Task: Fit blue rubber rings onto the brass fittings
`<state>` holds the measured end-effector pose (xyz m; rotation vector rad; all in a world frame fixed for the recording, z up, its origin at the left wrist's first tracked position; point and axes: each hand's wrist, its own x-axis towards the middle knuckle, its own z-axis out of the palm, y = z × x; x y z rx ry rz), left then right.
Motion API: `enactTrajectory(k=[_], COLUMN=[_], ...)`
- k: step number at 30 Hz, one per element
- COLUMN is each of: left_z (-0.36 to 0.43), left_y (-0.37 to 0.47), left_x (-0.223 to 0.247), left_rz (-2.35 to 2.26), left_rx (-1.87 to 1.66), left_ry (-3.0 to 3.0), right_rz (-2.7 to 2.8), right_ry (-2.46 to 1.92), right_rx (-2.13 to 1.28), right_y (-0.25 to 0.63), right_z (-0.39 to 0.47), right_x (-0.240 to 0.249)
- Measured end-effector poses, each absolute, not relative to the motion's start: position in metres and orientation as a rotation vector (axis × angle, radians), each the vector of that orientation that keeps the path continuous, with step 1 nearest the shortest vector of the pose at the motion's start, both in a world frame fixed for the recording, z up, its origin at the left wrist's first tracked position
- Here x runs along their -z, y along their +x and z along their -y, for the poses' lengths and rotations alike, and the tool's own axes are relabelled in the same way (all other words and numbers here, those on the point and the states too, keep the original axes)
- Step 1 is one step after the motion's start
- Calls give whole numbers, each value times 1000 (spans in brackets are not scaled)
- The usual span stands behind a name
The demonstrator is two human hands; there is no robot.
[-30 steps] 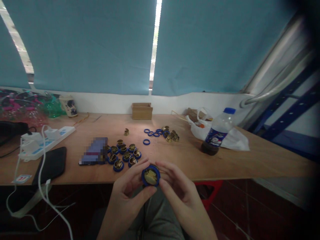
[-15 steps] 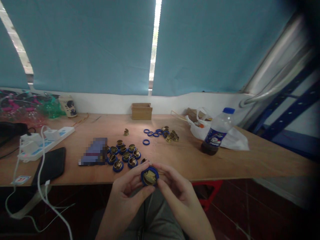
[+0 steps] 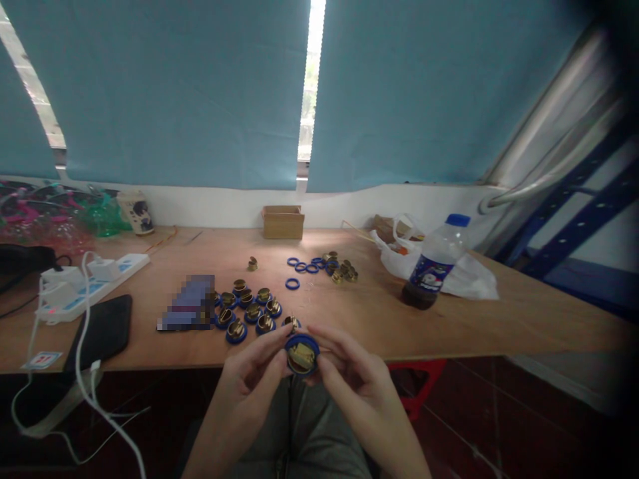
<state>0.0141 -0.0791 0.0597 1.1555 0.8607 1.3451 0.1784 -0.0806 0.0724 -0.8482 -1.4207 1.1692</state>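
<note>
Between my two hands, in front of the table edge, is a round brass-coloured fitting with a blue ring (image 3: 302, 354) around it. My left hand (image 3: 252, 386) pinches its left side with thumb and fingers. The fingers of my right hand (image 3: 357, 386) close on its right side. Just beyond my fingertips, partly hidden, stands another ringed fitting (image 3: 291, 322). Several more brass fittings in blue rings (image 3: 253, 311) are grouped left of centre. Farther back are loose blue rings (image 3: 292, 284) and several brass fittings (image 3: 344, 271); one brass fitting (image 3: 252, 264) stands apart.
A blurred-out flat device (image 3: 187, 303) and a black phone-like slab (image 3: 104, 326) lie left, near a white power strip (image 3: 94, 286) with trailing cables. A small cardboard box (image 3: 283, 223) stands at the back. Right are a dark-drink bottle (image 3: 434, 263) and a white plastic bag (image 3: 469, 279).
The held fitting has shifted slightly right. My left thumb has moved up from its lower edge to its left side. Things on the table stay put.
</note>
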Motion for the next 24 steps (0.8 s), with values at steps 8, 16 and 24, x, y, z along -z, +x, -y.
enactTrajectory(k=[8, 16, 24], left_z=[77, 74, 74], left_y=[10, 14, 19], left_x=[-62, -59, -58], left_rz=[-921, -917, -937], left_rx=[-1201, -1280, -1344], left_ry=[1233, 1090, 1092], right_rz=[1490, 1635, 1529], right_ry=[-968, -1072, -1031], right_rx=[-1129, -1027, -1030], right_y=[180, 184, 182], right_z=[78, 75, 72], right_x=[-67, -66, -64])
